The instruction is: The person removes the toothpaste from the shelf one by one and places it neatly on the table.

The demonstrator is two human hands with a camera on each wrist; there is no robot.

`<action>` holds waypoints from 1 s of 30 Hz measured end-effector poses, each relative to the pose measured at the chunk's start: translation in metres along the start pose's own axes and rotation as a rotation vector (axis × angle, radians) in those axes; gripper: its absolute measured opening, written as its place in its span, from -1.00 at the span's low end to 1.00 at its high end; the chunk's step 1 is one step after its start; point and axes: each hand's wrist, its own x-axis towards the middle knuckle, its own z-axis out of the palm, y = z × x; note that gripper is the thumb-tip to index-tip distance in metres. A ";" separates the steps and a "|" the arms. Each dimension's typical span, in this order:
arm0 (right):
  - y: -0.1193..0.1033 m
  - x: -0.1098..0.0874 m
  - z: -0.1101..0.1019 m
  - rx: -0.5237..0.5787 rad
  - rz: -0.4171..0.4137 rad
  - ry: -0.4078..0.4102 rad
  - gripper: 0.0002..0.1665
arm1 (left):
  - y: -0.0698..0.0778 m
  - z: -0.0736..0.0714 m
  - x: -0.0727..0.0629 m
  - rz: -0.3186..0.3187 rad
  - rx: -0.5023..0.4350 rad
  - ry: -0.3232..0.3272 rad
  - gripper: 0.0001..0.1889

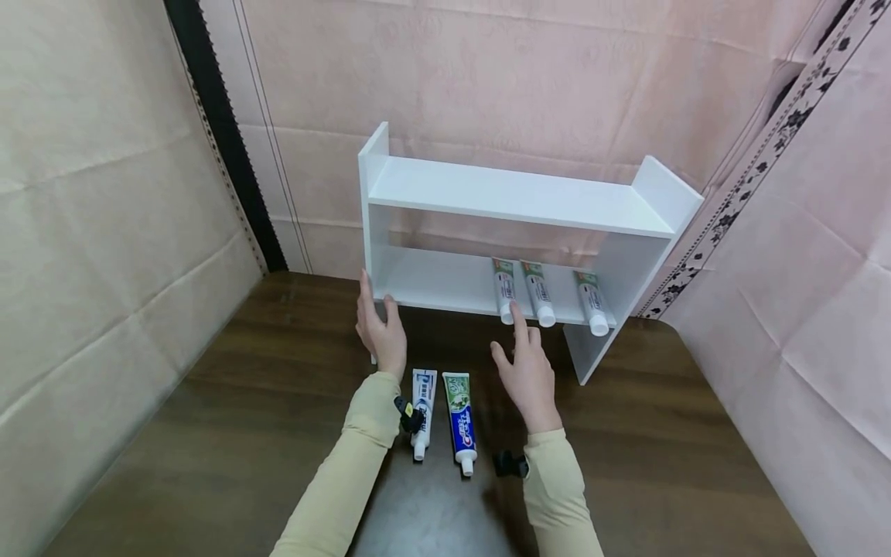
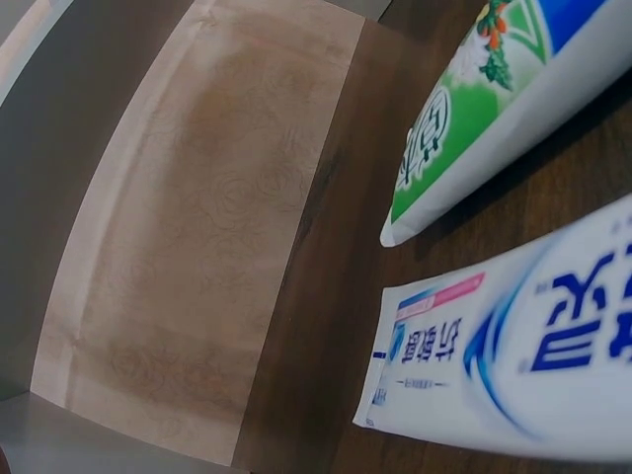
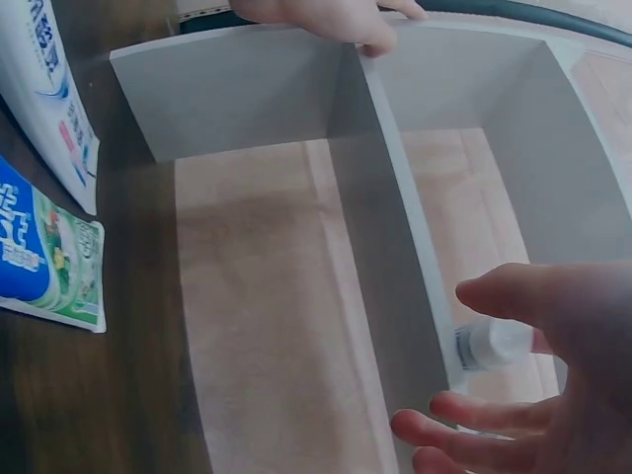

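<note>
Your left hand [image 1: 381, 333] rests on the shelf [image 1: 508, 189]'s left end, fingers straight, thumb apart. Your right hand [image 1: 529, 379] is spread, its index finger [image 1: 519, 329] touching the leftmost of three tubes [image 1: 504, 285] on the shelf's lower board. A white tube [image 1: 424, 394] and a green-blue tube [image 1: 460, 410] lie on the brown desk [image 1: 223, 433] before the shelf. Pale cloth walls [image 1: 508, 77] stand behind it and on both sides.
</note>
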 end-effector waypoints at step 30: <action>-0.002 0.014 0.025 0.212 0.040 0.203 -0.49 | 0.003 0.000 -0.002 -0.007 0.013 0.004 -0.39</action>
